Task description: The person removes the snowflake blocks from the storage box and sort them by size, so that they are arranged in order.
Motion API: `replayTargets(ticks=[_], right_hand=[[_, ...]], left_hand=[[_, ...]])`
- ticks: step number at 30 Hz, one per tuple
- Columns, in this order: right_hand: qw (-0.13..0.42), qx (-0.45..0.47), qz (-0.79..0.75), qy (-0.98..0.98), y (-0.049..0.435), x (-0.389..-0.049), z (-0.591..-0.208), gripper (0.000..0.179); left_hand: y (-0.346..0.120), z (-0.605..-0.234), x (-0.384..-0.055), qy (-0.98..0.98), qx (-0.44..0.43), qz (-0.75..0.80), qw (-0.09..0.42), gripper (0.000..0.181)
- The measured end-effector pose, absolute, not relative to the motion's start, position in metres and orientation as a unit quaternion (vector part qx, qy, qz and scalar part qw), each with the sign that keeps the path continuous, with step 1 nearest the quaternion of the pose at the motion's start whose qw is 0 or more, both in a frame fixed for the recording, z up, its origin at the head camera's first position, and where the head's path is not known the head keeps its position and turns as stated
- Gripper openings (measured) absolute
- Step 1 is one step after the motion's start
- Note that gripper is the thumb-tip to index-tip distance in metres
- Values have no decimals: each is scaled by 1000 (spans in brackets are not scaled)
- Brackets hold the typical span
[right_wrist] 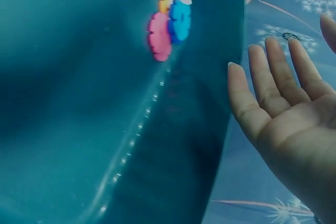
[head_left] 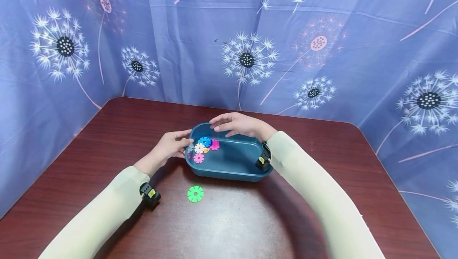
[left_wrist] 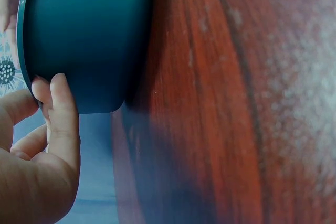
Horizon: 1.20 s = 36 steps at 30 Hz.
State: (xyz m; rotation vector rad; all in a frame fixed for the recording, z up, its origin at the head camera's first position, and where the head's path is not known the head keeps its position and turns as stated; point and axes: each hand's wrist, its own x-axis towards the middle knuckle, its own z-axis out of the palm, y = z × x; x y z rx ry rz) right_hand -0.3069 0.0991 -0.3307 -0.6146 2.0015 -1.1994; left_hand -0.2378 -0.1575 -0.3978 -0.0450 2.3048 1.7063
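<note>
A blue-green oval plastic basin (head_left: pixel 232 159) stands on the table. My left hand (head_left: pixel 171 144) grips its left end, thumb over the rim and fingers against the outer wall; the left wrist view shows these fingers (left_wrist: pixel 64 119) at the rim. Above the basin's back rim is my right hand (head_left: pixel 241 126), its fingers spread and holding nothing, palm showing in the right wrist view. Several flower-shaped plastic discs lie in the basin's left end: a blue disc (head_left: pixel 204 142), a white disc (head_left: pixel 199 148), a pink disc (head_left: pixel 198 158), a magenta disc (head_left: pixel 214 145) and a partly hidden orange one.
A green flower-shaped disc (head_left: pixel 195 194) lies on the dark red wooden table (head_left: pixel 107 143), in front of the basin. Blue cloth (head_left: pixel 200 52) with dandelion prints hangs behind the table and along both sides.
</note>
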Motion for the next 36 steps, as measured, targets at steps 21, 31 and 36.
replayTargets(ticks=[21, 31, 36], right_hand=[[324, -296, -342, 831, 73, -307, -366, 54], [313, -311, -295, 848, 69, -313, -379, 56], [309, -310, -289, 851, 66, -312, -381, 57]], left_hand=[[-157, -398, -238, 797, -18, 588, 140, 55], [-158, -396, -236, 793, -15, 591, 145, 55], [-158, -396, -236, 794, -17, 591, 145, 56]])
